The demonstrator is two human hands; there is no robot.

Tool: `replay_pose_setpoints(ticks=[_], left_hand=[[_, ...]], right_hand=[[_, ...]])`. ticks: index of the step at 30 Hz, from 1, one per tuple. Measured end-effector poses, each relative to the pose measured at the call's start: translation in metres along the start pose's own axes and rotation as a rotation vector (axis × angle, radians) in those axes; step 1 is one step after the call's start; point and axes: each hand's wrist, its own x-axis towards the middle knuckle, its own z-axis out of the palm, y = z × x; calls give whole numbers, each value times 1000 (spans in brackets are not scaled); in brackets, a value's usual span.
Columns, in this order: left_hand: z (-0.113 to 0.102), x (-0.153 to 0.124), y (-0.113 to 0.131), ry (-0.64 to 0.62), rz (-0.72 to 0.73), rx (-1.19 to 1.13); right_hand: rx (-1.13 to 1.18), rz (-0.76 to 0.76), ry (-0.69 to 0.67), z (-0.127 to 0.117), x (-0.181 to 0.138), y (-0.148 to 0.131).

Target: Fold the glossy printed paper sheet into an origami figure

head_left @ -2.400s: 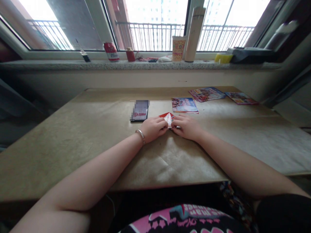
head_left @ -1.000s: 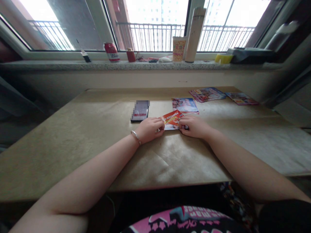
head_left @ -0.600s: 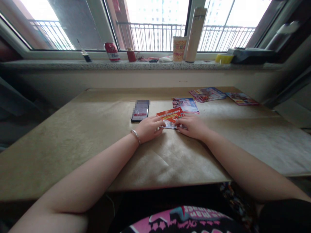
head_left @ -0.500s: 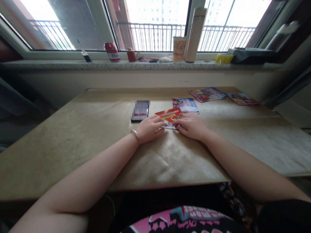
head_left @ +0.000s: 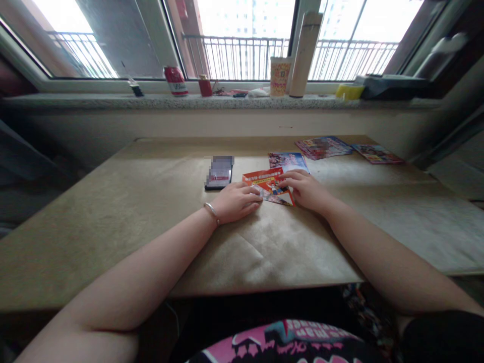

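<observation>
A red and orange printed leaflet [head_left: 266,176] lies on the table in front of me, its lower part showing a folded-over white and patterned flap. My left hand [head_left: 236,202] rests on the leaflet's lower left, fingers stretched out and pressing it down; a silver bangle circles that wrist. My right hand [head_left: 308,190] touches the leaflet's right side with its fingers extended and apart. Just behind, partly covered by the leaflet and the right hand, is a blue and pink leaflet [head_left: 293,161].
A phone [head_left: 220,174] lies left of the leaflet. More colourful leaflets [head_left: 328,147] sit at the back right, with another leaflet [head_left: 378,154] beside them. Along the stone windowsill [head_left: 227,103] stand a red can [head_left: 176,81], a small red bottle [head_left: 204,86] and a patterned cup [head_left: 280,78].
My right hand has moved right and away from me, off the leaflet's lower edge. More of the leaflet's face and its lower right corner now show. My left hand has barely shifted.
</observation>
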Motion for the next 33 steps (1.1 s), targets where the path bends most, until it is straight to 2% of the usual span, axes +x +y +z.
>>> replay_pose_setpoints(ticks=[5,14,18,24,33], left_hand=[[0,1,1,-40,-62,-3],[6,-1,-3,-21,-226,84],[2,1,1,18,-175,61],[-3,3,8,-26,47,61],[1,2,3,67,21,81]], right_hand=[[-81,9,-26,-2,-1,4],[-126,-218,-92,-5,2,-5],[-146,-291,-166,-7,6,-18],[-261,-229,-191,-9,8,-35],[-132,-141,-238,-12,6,-25]])
